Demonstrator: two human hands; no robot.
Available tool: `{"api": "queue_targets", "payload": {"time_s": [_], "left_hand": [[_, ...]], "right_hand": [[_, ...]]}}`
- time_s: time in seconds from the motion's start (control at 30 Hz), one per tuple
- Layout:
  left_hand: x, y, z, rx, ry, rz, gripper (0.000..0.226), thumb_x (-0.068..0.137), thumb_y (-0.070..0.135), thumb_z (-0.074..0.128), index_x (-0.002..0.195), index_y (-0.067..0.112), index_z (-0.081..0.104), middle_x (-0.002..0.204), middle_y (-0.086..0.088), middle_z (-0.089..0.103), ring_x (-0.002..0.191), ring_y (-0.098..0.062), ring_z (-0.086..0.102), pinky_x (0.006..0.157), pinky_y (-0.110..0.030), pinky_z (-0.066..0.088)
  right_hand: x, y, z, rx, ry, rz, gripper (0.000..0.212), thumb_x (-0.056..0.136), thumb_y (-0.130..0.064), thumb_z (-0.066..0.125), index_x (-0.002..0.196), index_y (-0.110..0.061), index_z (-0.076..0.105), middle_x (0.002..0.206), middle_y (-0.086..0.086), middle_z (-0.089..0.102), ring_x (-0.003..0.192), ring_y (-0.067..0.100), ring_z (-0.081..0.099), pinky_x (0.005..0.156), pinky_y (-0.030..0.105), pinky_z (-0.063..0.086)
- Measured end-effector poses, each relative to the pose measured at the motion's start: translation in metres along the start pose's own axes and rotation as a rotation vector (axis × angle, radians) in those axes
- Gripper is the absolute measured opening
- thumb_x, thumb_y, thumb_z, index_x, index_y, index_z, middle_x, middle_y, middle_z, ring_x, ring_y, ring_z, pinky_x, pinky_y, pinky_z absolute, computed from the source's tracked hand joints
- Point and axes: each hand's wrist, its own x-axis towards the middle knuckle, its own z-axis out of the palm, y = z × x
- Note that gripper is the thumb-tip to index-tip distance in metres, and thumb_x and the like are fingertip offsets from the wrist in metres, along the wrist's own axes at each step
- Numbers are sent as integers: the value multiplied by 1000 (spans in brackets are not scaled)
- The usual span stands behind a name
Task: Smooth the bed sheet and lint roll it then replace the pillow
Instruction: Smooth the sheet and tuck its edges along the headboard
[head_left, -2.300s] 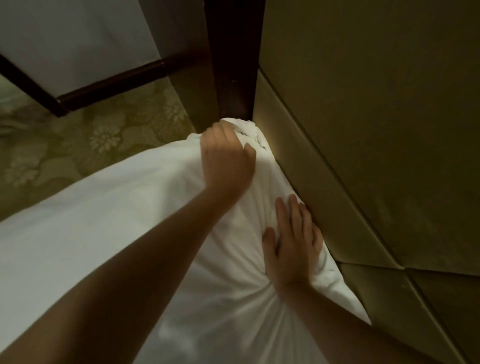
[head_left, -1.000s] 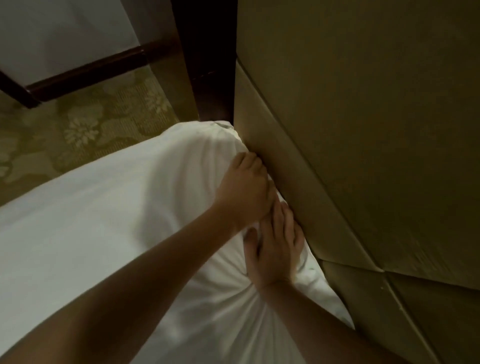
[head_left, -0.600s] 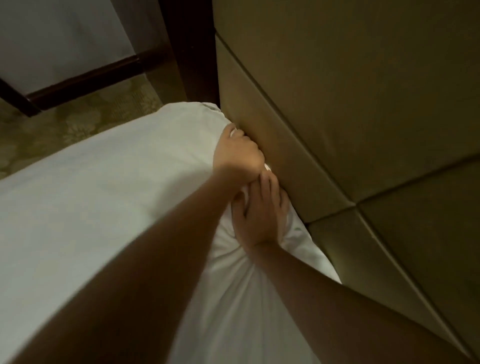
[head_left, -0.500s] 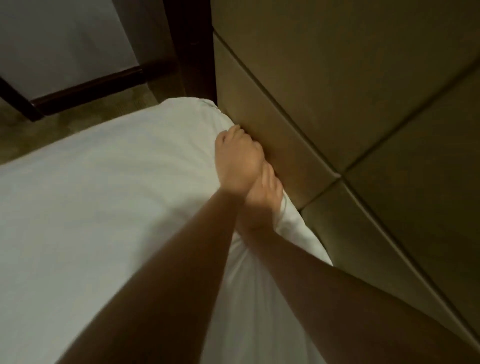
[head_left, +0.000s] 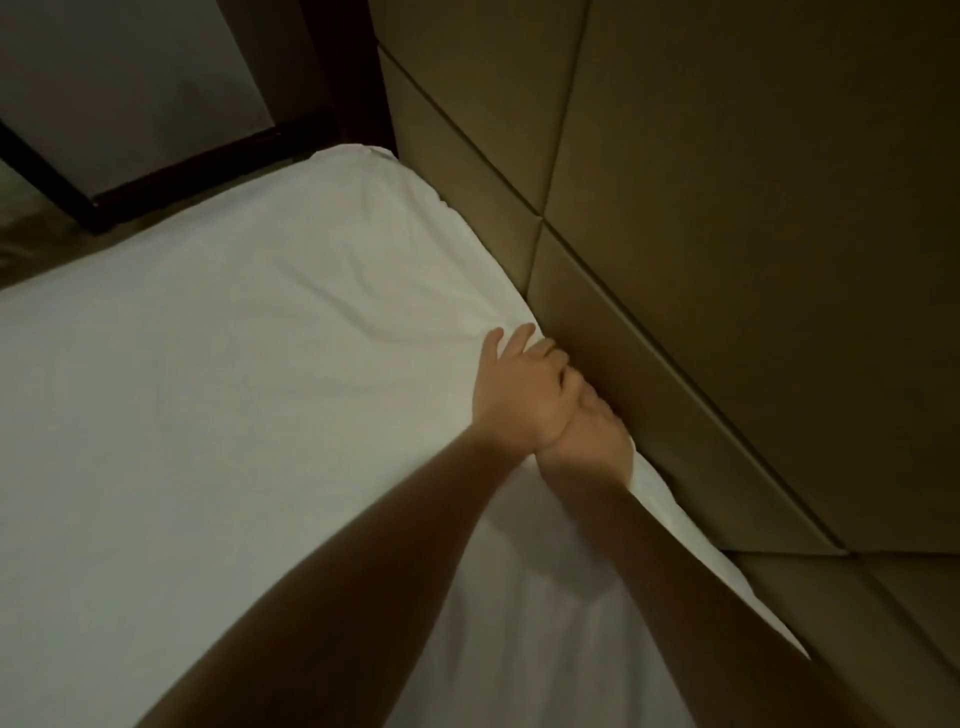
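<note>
Head view: white bed sheet covers the bed, filling the lower left and centre of frame. Its right edge runs along the padded headboard, touching it. A few shallow creases fan out from the hands toward the far corner of the bed; the rest of the sheet looks mostly flat.

Left hand and right hand are together at the sheet's edge, right against the headboard. Left hand lies on top, crossing over the right one. Left fingers are spread, palm down on the sheet, with the outer fingers curled toward the seam between sheet and headboard. Right hand is mostly hidden under the left; it presses on the sheet edge at the headboard, fingers not visible, so cannot tell whether it pinches fabric or just pushes down. Both forearms reach in from the bottom of frame.

Far corner of the bed sits beside a dark wooden post. Beyond the bed's left edge: a dark frame rail under a pale panel, and a strip of floor, dim and blurred.

No pillow or lint roller in frame.
</note>
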Motion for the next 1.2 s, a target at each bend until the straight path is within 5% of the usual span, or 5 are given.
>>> {"api": "queue_targets", "payload": {"time_s": [0.13, 0.3, 0.53, 0.77, 1.2], "left_hand": [[34, 0, 5, 92, -119, -44, 39, 96, 33, 28, 63, 22, 45, 80, 6, 54, 110, -18, 43, 97, -39, 23], [14, 2, 17, 108, -68, 7, 36, 98, 31, 29, 103, 20, 64, 112, 4, 58, 126, -19, 34, 109, -40, 16], [-77, 81, 16, -117, -80, -31, 38, 99, 33, 30, 127, 30, 55, 143, 6, 41, 140, -16, 21, 114, -38, 4], [-64, 122, 27, 70, -151, 52, 39, 98, 31, 27, 96, 25, 65, 106, 0, 62, 118, -21, 42, 105, -40, 19], [-184, 196, 57, 105, -142, 299, 52, 95, 38, 21, 137, 22, 47, 145, -1, 42, 137, -23, 29, 112, -41, 12]], "right_hand": [[10, -3, -6, 47, 8, 63, 46, 92, -27, 32, 122, -2, 56, 113, 15, 60, 101, 30, 60, 82, 34, 45], [-1, -3, -10, 136, 99, 113, 42, 95, -25, 45, 132, -7, 49, 130, 11, 54, 117, 25, 53, 96, 31, 38], [-108, 45, -36, 88, 269, 134, 35, 78, -28, 48, 96, -10, 72, 93, 9, 70, 71, 26, 64, 66, 29, 48], [-122, 88, -15, 105, 38, 88, 41, 81, -16, 36, 97, 1, 70, 83, 13, 70, 69, 29, 66, 65, 32, 54], [-267, 151, -59, 145, 82, 447, 50, 99, -33, 19, 134, -13, 50, 129, 8, 57, 115, 29, 54, 94, 36, 36]]}}
